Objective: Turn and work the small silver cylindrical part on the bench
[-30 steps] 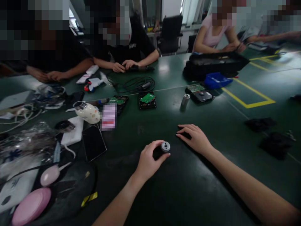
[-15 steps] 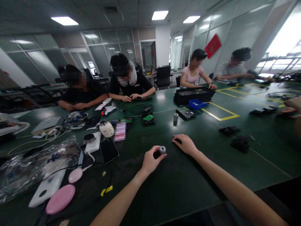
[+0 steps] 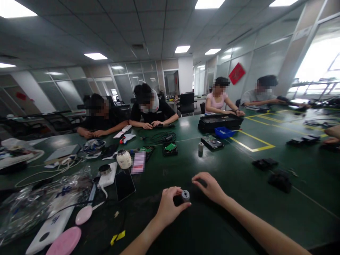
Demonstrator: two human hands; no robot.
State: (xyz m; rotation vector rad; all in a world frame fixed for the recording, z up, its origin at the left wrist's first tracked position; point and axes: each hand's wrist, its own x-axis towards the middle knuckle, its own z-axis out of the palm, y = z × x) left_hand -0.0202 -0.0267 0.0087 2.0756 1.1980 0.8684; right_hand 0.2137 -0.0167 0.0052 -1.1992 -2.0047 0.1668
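My left hand (image 3: 170,205) grips a small grey metal cylinder (image 3: 185,195) between thumb and fingers. Dark holes show in its round top face. A short way to the right, my right hand (image 3: 211,187) is held above the table with thumb and fingertips closed in a pinch. Whatever may be between those fingertips is too small to make out. A second small metal cylinder (image 3: 200,148) stands upright farther back on the green table (image 3: 170,177). Beside it lies a hard drive (image 3: 212,142).
To my left lie a phone (image 3: 124,185), a white jar (image 3: 123,159), a pink disc (image 3: 64,242) and clear plastic wrapping (image 3: 23,198). A blue tray (image 3: 224,132) and dark parts (image 3: 280,180) lie to the right. Several people sit across the table.
My view has tilted up, so the table and hands appear lower. The cylinder stays in my left hand. My right hand's fingertips have drawn together in a pinch.
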